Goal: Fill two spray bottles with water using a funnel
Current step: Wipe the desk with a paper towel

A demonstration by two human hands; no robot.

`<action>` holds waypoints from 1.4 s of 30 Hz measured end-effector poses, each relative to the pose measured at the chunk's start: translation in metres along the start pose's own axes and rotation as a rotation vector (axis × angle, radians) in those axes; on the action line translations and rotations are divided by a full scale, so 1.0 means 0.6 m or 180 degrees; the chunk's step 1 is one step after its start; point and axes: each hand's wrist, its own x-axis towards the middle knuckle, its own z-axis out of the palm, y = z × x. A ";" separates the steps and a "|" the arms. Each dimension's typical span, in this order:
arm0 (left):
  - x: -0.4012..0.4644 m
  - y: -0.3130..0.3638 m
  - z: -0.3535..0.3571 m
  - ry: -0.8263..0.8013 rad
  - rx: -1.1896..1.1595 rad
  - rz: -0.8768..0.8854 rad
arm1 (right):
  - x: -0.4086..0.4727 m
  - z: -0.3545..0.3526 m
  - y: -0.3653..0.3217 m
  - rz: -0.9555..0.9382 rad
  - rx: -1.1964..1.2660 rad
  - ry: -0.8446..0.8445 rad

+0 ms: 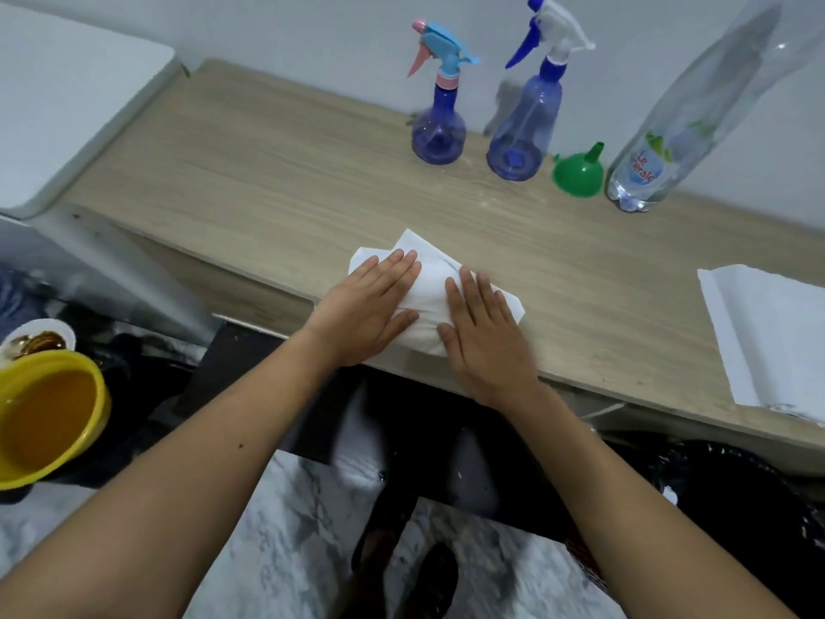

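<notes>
White paper towel, folded and lying at the near edge of the wood-grain bench, is being pressed flat by both hands. Left hand is resting palm-down on the towel's left part, its fingers lying straight and close together, gripping nothing. Right hand is lying palm-down on the towel's right part, its fingers likewise straight and flat, holding nothing; the two hands are sitting just beside each other with a strip of towel showing between them.

Along the far edge of the bench, against the pale wall, four items are standing in a row. Small blue spray bottle, with a light-blue head and pink trigger, is standing upright at the left. Tall blue spray bottle, with a white head and dark-blue trigger, is standing just beside it to the right. Green funnel is sitting mouth-down near the tall bottle, its spout pointing up. Clear plastic water bottle, labelled, is standing at the right end, just beside the funnel.

Second sheet of white paper is lying at the bench's right end, well apart from the hands. Yellow bowl is sitting below the bench at the left.
</notes>
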 end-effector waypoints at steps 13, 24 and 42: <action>-0.018 -0.151 -0.047 -0.0329 -0.0012 -0.0644 | 0.171 0.006 -0.086 -0.0447 0.0000 -0.0093; 0.108 -0.203 -0.064 -0.0648 -0.0066 -0.0681 | 0.280 -0.014 -0.051 -0.0378 0.0215 -0.0066; 0.280 -0.049 -0.009 -0.0511 -0.0208 -0.0258 | 0.216 -0.056 0.157 0.0110 -0.0004 0.0016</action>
